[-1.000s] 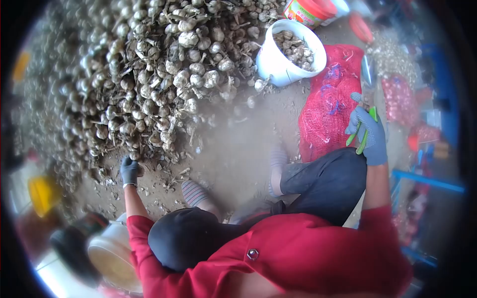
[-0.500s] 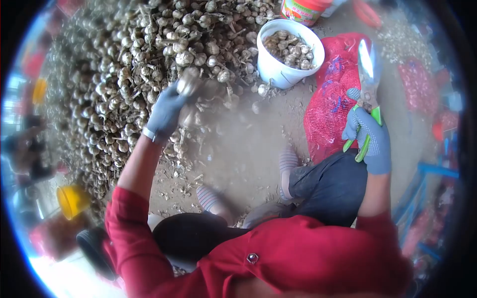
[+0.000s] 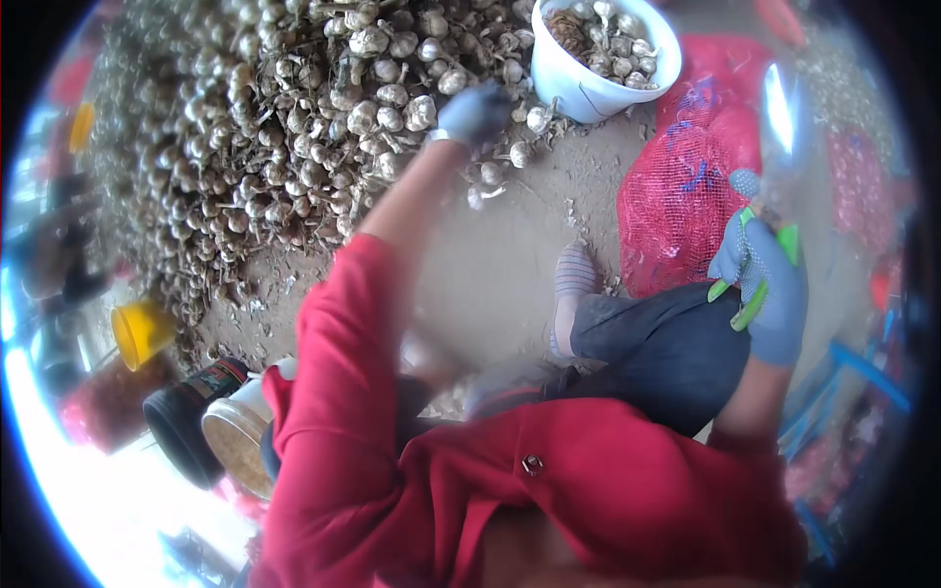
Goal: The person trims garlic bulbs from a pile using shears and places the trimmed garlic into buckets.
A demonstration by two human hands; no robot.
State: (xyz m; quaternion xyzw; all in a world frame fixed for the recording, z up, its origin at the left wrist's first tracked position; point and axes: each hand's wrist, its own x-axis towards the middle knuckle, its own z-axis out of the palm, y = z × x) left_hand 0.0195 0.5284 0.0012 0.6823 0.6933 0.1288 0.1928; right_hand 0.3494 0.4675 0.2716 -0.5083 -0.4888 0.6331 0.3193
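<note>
Left hand has swung from mid-pile to top centre, by the white bucket; blurred, can't tell grip or load. Work's now bucket-side. Garlic pile fills upper left. Right hand, frame right, stays curled round green-handled tool.

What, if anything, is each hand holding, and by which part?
The right hand holds green-handled shears by the handles. The left hand is too blurred to tell.
</note>
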